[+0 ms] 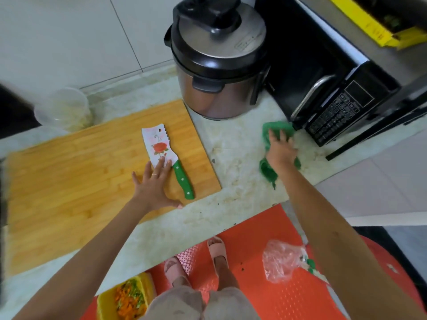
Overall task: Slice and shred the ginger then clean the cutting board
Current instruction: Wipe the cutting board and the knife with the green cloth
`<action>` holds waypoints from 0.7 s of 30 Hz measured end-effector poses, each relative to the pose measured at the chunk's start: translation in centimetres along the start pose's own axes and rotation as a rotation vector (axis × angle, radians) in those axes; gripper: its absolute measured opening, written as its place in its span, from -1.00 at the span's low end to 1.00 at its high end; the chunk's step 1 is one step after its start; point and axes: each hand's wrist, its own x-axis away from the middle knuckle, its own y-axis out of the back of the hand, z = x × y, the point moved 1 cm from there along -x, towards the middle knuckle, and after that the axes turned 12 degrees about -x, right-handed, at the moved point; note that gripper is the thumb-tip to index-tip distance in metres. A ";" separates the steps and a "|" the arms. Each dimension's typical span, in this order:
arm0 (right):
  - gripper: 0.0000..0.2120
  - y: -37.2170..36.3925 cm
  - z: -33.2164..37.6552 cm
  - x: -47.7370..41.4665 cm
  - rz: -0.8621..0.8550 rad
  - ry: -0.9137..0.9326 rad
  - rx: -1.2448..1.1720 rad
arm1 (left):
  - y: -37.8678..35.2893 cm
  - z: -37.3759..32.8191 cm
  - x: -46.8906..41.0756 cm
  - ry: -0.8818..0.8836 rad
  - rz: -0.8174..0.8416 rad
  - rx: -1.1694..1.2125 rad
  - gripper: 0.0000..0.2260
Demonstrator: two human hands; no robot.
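Counter (238, 144), one cutting board (80, 162), one knife (159, 144) touched by flat left hand (153, 185), right hand (280, 151) spread on one green cloth (268, 170)

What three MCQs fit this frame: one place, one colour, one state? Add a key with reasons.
1. Where does the cleaver lie?
A. in a sink
B. on the bamboo cutting board
C. in a drawer

2. What colour is the cloth under the right hand?
A. green
B. yellow
C. white

3. How is the left hand placed?
A. gripping the cleaver's handle
B. in a fist, holding nothing
C. flat, with straight fingers on the blade

Key:
1 B: the whole cleaver rests on the board, near its right edge.
2 A: green cloth shows around the spread fingers.
3 C: the fingertips lie on the blade's heel, and no finger curls round the handle.
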 end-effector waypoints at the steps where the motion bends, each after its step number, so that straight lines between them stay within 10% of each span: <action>1: -0.34 0.2 -1.4 0.5 0.007 -0.075 0.014 | -0.1 0.0 0.0 0.006 -0.006 0.018 0.26; 8: -0.78 -0.8 -0.8 10.9 0.142 -0.257 -0.046 | -0.1 -0.4 -0.3 -0.022 -0.032 0.037 0.23; 12: -0.72 2.0 5.8 15.0 0.670 -0.100 -0.855 | -1.6 -0.6 1.7 -0.129 -0.137 0.065 -0.10; 16: -0.63 4.2 11.1 13.9 0.452 0.144 -0.846 | -3.5 0.4 5.3 -0.214 -0.519 0.389 -0.86; 21: -0.52 1.8 18.8 13.6 0.291 0.372 -0.791 | -4.9 5.2 7.3 0.147 -0.645 0.598 -0.67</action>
